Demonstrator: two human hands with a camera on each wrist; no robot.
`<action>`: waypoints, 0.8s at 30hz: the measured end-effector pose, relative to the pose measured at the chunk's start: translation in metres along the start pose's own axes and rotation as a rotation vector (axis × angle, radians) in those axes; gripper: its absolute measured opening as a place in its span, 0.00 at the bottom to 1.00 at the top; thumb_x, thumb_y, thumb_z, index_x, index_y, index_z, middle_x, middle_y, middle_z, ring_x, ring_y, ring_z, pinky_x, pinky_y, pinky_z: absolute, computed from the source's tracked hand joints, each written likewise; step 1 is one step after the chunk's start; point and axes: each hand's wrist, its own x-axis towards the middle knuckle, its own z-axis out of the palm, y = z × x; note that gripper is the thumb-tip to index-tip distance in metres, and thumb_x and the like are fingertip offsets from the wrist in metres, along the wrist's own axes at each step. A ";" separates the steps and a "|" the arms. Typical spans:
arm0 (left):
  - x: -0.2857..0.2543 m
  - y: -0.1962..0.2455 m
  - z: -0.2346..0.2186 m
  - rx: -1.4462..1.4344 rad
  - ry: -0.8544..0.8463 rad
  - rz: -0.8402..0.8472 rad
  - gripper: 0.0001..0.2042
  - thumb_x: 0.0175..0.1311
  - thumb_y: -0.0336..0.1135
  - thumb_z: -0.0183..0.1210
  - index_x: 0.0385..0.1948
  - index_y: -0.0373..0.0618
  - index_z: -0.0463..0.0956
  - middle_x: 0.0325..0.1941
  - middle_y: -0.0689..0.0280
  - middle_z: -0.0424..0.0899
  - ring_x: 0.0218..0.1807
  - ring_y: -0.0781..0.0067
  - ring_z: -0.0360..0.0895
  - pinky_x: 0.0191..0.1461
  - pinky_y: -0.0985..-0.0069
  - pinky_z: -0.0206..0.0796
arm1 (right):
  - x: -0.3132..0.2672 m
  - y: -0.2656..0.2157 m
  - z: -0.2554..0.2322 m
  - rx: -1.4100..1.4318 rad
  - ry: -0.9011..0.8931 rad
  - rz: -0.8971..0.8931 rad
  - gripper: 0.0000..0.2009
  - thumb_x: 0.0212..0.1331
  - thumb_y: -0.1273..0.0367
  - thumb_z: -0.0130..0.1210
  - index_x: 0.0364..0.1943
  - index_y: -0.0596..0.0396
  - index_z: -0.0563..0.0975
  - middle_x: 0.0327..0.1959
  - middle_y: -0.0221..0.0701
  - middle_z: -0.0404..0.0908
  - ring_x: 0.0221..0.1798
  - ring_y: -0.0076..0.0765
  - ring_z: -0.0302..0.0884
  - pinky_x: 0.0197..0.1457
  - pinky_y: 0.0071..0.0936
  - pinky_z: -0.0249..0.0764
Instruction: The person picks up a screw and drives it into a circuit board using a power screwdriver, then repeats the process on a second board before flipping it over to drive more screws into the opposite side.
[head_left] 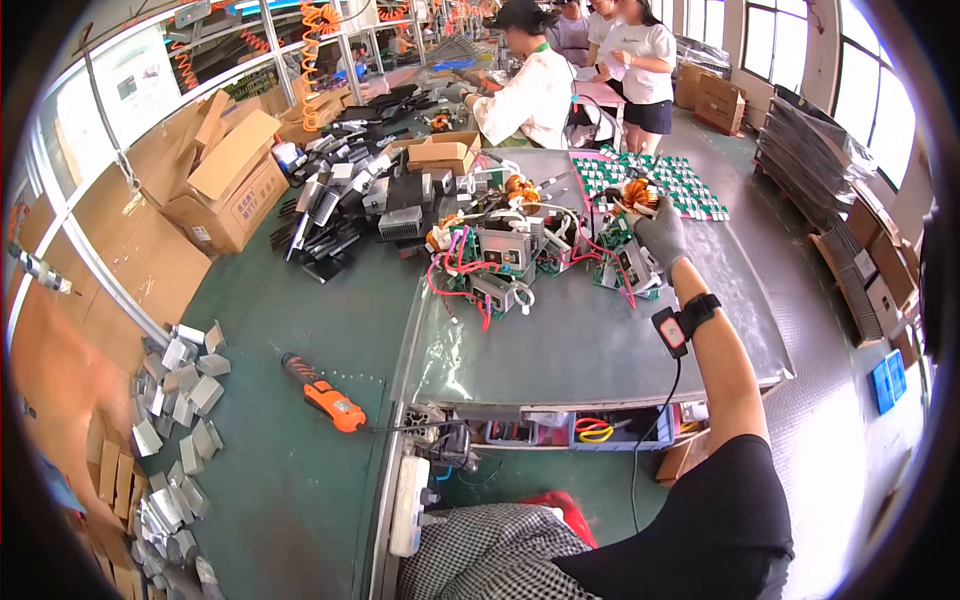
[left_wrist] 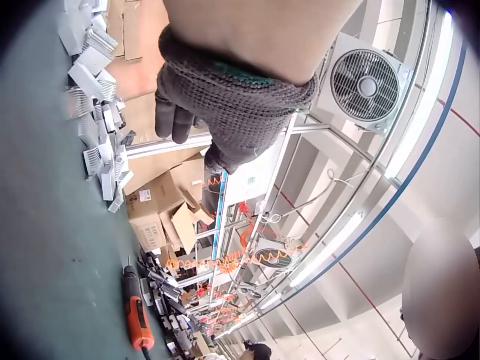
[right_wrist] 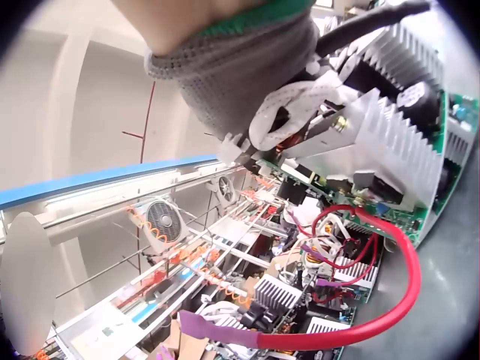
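My gloved right hand (head_left: 661,238) is at the near right end of the bench, gripping a green circuit board (head_left: 632,262) by its edge. This board carries finned silver heat sinks (right_wrist: 401,146), a copper coil (head_left: 638,195) and a thick red wire (right_wrist: 375,322) with a purple sleeve. White leads (right_wrist: 289,112) hide the right fingertips in the right wrist view. More wired boards (head_left: 500,250) are heaped just left of it. My gloved left hand (left_wrist: 225,112), outside the head view, hangs with loosely bent fingers and nothing in them, above the green table with the orange power screwdriver (left_wrist: 138,319).
Silver heat sinks (head_left: 180,390) are piled along the left table's far edge. Black finned parts (head_left: 330,210) lie beside a cardboard box (head_left: 225,190). A sheet of small green boards (head_left: 650,180) lies at the bench's far end. Several people stand or work beyond.
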 end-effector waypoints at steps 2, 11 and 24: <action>-0.012 0.037 0.004 -0.029 -0.011 0.038 0.40 0.64 0.43 0.57 0.71 0.38 0.41 0.70 0.47 0.56 0.64 0.54 0.62 0.68 0.65 0.53 | -0.003 -0.011 0.002 -0.037 0.023 0.030 0.27 0.47 0.62 0.65 0.49 0.62 0.70 0.44 0.44 0.81 0.48 0.45 0.80 0.52 0.34 0.72; -0.026 0.038 -0.012 -0.094 0.089 0.021 0.37 0.64 0.38 0.58 0.70 0.39 0.46 0.63 0.49 0.65 0.59 0.58 0.66 0.61 0.66 0.61 | -0.027 -0.018 -0.006 0.179 0.058 -0.064 0.27 0.46 0.66 0.66 0.50 0.64 0.70 0.44 0.41 0.81 0.47 0.36 0.79 0.52 0.28 0.72; -0.017 0.063 0.012 -0.384 0.022 -0.160 0.33 0.65 0.41 0.57 0.69 0.44 0.52 0.60 0.51 0.69 0.59 0.61 0.67 0.60 0.67 0.64 | -0.107 -0.163 -0.033 0.840 -0.369 -0.296 0.33 0.46 0.73 0.69 0.58 0.64 0.65 0.53 0.35 0.75 0.55 0.27 0.73 0.59 0.26 0.70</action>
